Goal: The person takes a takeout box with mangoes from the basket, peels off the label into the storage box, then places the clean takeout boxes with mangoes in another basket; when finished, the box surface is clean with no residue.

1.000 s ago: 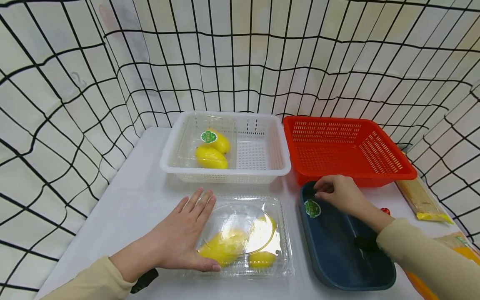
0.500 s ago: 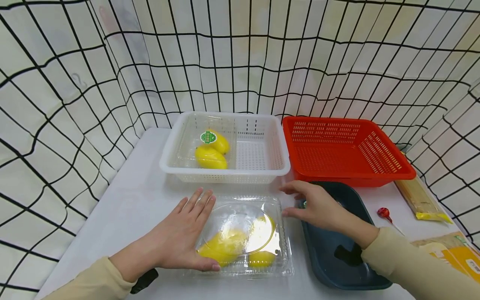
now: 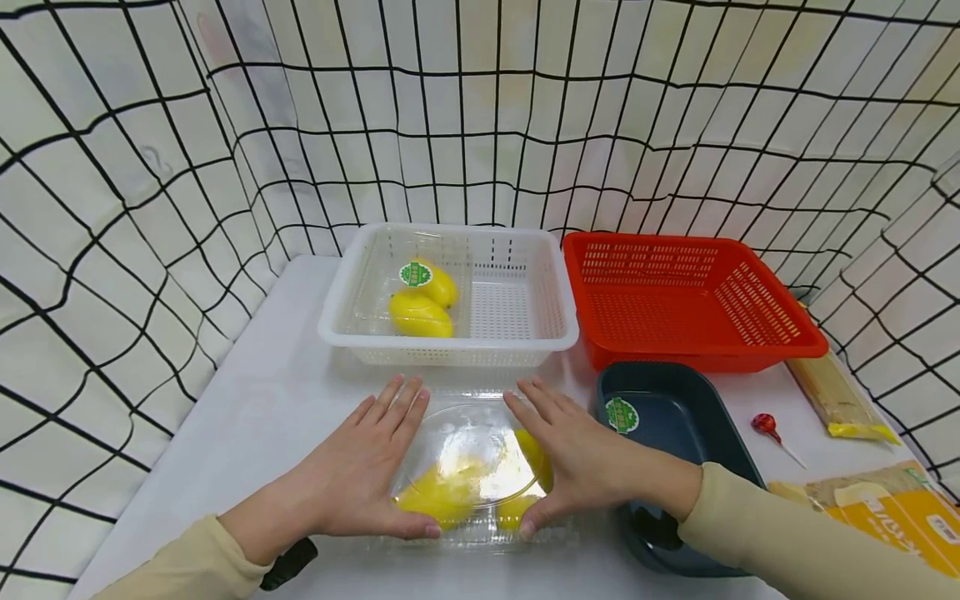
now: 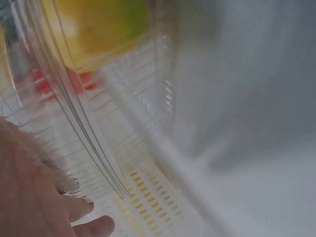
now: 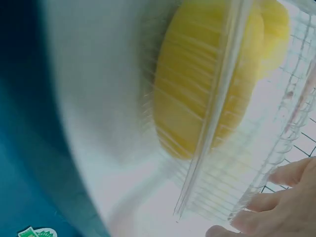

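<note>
A lidded clear plastic box (image 3: 468, 425) with yellow mango-like fruits (image 3: 442, 498) inside sits on the white table in the head view. My left hand (image 3: 352, 479) rests on its left side, fingers straight and spread, thumb along the front. On the right side lies my right hand (image 3: 585, 458), fingers likewise extended, pointing away from me. The right wrist view shows a fruit (image 5: 192, 84) through the ridged wall, with my fingertips at the lid's edge. In the left wrist view, another fruit (image 4: 94, 29) shows through the box, beside my left fingers (image 4: 94, 224).
Behind stand a white basket (image 3: 450, 342), holding another clear box of yellow fruits (image 3: 422, 314), and a red basket (image 3: 705, 362). A dark blue basin (image 3: 697, 433) with a green round sticker (image 3: 622, 415) is at right, beside a lollipop (image 3: 767, 425) and packets (image 3: 892, 517). Black wire mesh surrounds the table.
My right hand has moved left from the far-left corner of the blue basin onto the right side of the clear box. My left hand has stayed in place.
</note>
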A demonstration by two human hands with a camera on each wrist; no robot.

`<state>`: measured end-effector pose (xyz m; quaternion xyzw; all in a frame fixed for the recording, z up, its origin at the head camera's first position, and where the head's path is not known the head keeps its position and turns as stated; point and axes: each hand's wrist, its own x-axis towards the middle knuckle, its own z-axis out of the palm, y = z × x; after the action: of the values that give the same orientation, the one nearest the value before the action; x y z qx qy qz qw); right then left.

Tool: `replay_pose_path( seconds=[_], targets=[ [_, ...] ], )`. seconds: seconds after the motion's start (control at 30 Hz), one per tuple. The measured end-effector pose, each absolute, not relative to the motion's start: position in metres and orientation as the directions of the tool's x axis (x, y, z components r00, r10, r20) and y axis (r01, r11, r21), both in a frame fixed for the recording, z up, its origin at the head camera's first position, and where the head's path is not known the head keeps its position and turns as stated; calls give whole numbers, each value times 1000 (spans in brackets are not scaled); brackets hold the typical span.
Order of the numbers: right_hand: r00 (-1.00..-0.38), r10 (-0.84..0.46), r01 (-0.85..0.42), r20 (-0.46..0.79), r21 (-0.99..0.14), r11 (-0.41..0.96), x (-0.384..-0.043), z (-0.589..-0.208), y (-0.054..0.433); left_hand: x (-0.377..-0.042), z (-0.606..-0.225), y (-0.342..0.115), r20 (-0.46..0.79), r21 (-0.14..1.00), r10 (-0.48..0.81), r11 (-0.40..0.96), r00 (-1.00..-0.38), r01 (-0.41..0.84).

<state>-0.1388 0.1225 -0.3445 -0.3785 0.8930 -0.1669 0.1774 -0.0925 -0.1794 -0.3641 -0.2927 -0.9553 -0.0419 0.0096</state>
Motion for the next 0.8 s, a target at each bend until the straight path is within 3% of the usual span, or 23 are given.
replay_pose_path(
  seconds=[0.3,0.47,0.63,0.8],
  targets=[
    [-644,-726,-598,-241,-433,675,-141,-342,119,-76,-360,-174,0,228,482,853,-876,469],
    [-650,-720,-583,-244,-448,678,-140,-343,120,-66,-364,-163,38,312,401,865,-915,392],
    [-677,-704,-566,-215,-460,685,-133,-346,118,-64,-371,-154,104,304,329,888,-939,345],
    [-699,-683,-577,-210,-397,713,-126,-342,116,-71,-374,-158,114,264,350,891,-930,368]
  ],
)
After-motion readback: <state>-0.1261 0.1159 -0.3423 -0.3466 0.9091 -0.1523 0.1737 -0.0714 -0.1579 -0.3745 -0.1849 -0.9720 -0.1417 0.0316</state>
